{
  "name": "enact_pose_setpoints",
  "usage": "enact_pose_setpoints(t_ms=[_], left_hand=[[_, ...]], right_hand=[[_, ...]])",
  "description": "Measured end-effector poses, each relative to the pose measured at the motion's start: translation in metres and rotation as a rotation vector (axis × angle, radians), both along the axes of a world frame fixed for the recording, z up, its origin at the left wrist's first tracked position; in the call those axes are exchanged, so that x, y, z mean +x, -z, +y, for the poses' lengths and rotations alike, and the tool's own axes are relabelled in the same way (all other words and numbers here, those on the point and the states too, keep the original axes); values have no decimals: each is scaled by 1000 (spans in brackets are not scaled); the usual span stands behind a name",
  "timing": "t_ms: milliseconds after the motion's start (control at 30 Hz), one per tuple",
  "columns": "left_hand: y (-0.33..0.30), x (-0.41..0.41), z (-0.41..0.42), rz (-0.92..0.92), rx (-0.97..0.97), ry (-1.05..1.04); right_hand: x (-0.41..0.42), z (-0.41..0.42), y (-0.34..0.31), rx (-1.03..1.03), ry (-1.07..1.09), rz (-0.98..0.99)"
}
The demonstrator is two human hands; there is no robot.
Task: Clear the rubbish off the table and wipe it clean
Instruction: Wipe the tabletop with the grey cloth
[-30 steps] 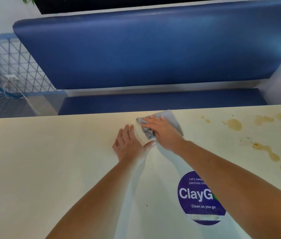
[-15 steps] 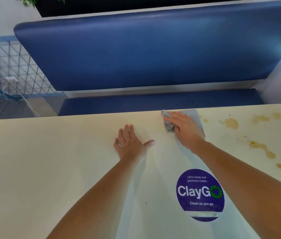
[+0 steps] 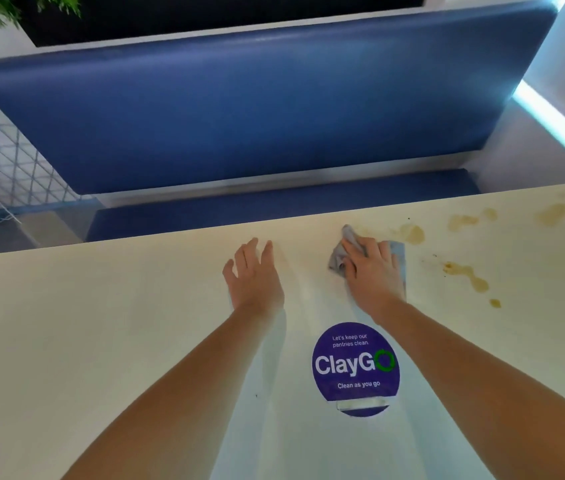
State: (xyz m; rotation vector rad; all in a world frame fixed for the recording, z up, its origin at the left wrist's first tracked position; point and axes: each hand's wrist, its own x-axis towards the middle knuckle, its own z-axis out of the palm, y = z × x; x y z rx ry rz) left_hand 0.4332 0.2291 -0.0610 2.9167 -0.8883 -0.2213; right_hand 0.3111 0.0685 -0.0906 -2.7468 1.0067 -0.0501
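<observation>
The right hand [image 3: 373, 271] presses flat on a grey-blue cleaning cloth [image 3: 341, 258], its fingers spread over the bunched fabric rather than curled round it, so this grip is a wide, downward press and not a pinch. The cloth lies on the cream counter [image 3: 101, 323] just right of frame centre, close to the far edge, with one corner showing past the knuckles on the right side. The left hand [image 3: 255, 271] holds nothing; its fingers are straight and loosely spread, and it lies at or just above the counter near frame centre, well apart from the cloth.

Just beside the cloth, to the right, begins a scatter of brown spill stains [image 3: 412, 233]: blotches along the far edge in the upper right of the frame, and a trail [image 3: 468, 275] running down toward the right edge. No loose rubbish shows on the counter, so the step in hand looks like the wiping itself. To do it well, the cloth should likely be kept flat under the whole palm, swept rightward through the stains in overlapping passes, and turned to a clean face if it starts to smear.

A round purple "ClayGo" sticker [image 3: 355, 368] sits lower centre. Beyond the counter stands a blue padded bench [image 3: 239, 109].
</observation>
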Motion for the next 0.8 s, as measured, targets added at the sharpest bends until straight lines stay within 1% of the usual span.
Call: enact_pose_setpoints(t_ms=[67, 133, 167, 233, 300, 333, 433, 500, 567, 633, 700, 733, 800], left_hand=[[-3, -13, -13, 8, -32, 96], [-5, -25, -26, 31, -74, 156], [-5, -31, -33, 32, -90, 170], [-2, -43, -42, 69, -115, 158], [4, -60, -49, 142, -100, 116], [7, -66, -51, 161, -79, 99], [10, -70, -57, 170, -33, 75], [7, -70, -59, 173, -3, 62], [5, -73, -63, 163, 14, 51], [4, -77, -65, 144, 26, 32], [2, -81, -67, 120, 34, 20], [-1, -85, -69, 100, 29, 24], [-6, -92, -71, 32, 24, 45]], right_hand=[[-13, 12, -1, 49, -129, -22], [-23, 2, -6, 61, -239, -44], [-20, -13, -5, 48, -249, -31], [-4, -45, -2, 18, -190, 57], [11, -70, -1, 18, -167, 165], [16, -75, 0, 20, -176, 182], [6, -64, -6, -5, -233, 157], [-16, -46, -10, 85, -271, 33], [-41, -37, -12, 144, -253, -67], [-54, -43, -6, 106, -161, -73], [-58, -38, -4, 95, -67, -34], [-62, -31, -5, 81, -71, -20], [-75, -14, -5, 60, -197, -34]])
